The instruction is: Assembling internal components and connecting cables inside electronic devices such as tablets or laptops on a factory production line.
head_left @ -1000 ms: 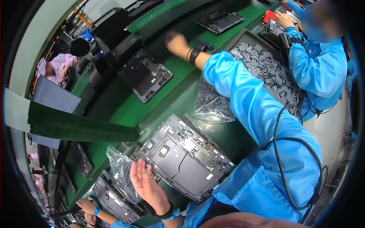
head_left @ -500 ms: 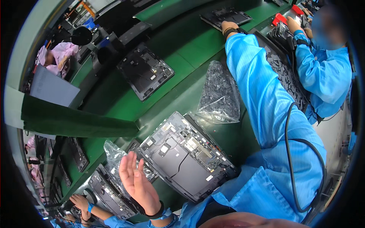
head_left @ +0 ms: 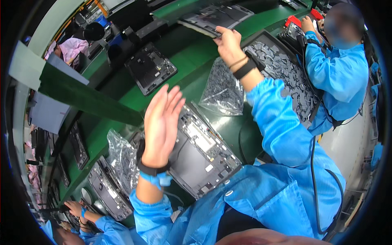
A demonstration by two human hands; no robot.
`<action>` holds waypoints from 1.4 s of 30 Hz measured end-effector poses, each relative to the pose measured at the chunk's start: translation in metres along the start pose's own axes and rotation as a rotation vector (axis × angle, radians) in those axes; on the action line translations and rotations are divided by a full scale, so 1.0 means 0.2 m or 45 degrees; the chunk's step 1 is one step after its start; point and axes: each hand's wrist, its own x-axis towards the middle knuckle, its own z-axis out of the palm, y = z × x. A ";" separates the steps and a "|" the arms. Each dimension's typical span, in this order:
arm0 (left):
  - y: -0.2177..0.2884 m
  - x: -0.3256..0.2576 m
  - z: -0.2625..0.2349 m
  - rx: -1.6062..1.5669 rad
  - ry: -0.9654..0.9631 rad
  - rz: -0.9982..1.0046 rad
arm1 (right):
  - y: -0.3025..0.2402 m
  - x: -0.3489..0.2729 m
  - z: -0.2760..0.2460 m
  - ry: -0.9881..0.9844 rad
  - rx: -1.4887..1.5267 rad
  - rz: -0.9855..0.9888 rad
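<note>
My left hand is raised above the bench with flat, spread fingers and holds nothing; it hovers over the left end of an opened laptop base lying in front of me on the green belt. My right hand reaches far forward and grips the near edge of another dark laptop base on the belt. A black strap circles each wrist. A clear plastic bag lies just beyond the near base.
A further open laptop base rests on the belt at left. A tray of grey pads sits at right, beside a co-worker in a blue coat. Another clear bag and base lie lower left, near another person's hands.
My left hand has lifted from beside the near laptop base up toward the camera. My right hand has stretched farther forward and taken hold of the far laptop base.
</note>
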 end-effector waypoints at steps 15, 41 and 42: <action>0.08 -0.01 -0.11 0.047 0.719 0.426 | -0.16 -1.20 -0.31 -0.766 -0.086 0.021; 0.21 0.03 -0.46 1.379 -0.551 -0.206 | -0.25 -0.72 -0.75 -1.751 -2.307 -0.866; 0.20 0.01 -0.46 1.563 -0.491 0.019 | -0.26 -0.72 -0.75 -1.725 -2.317 -0.827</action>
